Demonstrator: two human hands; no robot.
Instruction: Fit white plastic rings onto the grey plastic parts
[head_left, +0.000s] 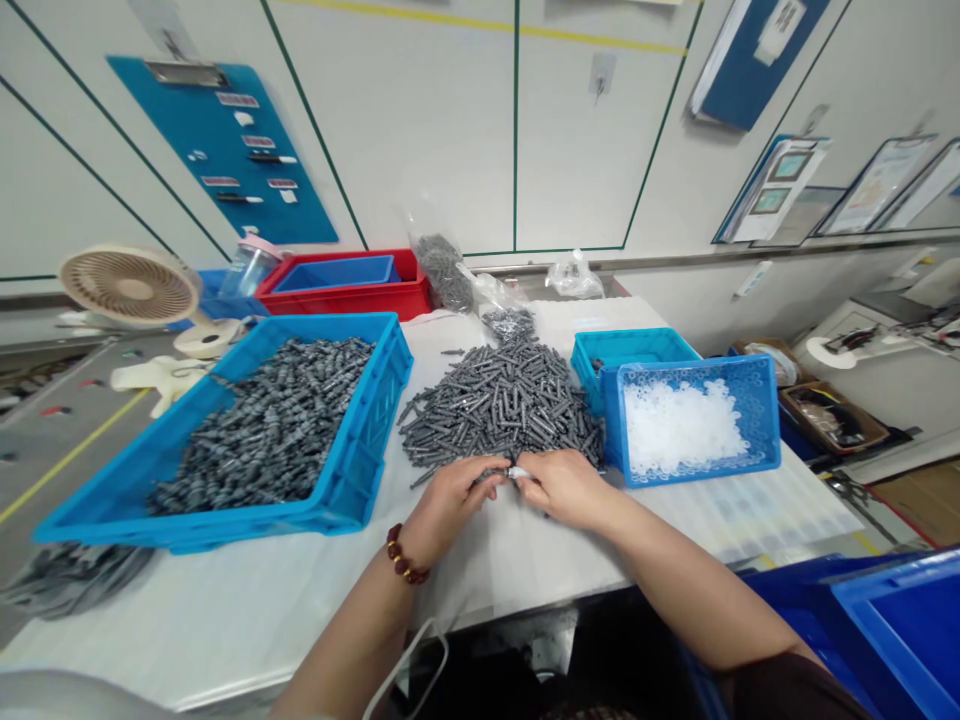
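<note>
My left hand [456, 497] is closed on a slim dark grey ribbed plastic part [493, 474], pointing toward my right hand. My right hand [564, 487] pinches a small white plastic piece [517, 472], which meets the grey part's end; how far they overlap I cannot make out. Just beyond both hands lies a heap of similar grey parts [502, 400] on the white-covered table [517, 570]. At the right, a tilted blue bin [616, 440] holds many small white pieces [679, 425]. A large blue crate [379, 450] full of grey parts [277, 430] stands at the left.
A teal bin [637, 345] stands behind the tilted one. Plastic bags of grey parts [446, 270] and a red bin [409, 290] line the back. A fan [131, 285] is at far left, dark blue bins [892, 620] at lower right. A white cable [409, 655] hangs near my left forearm.
</note>
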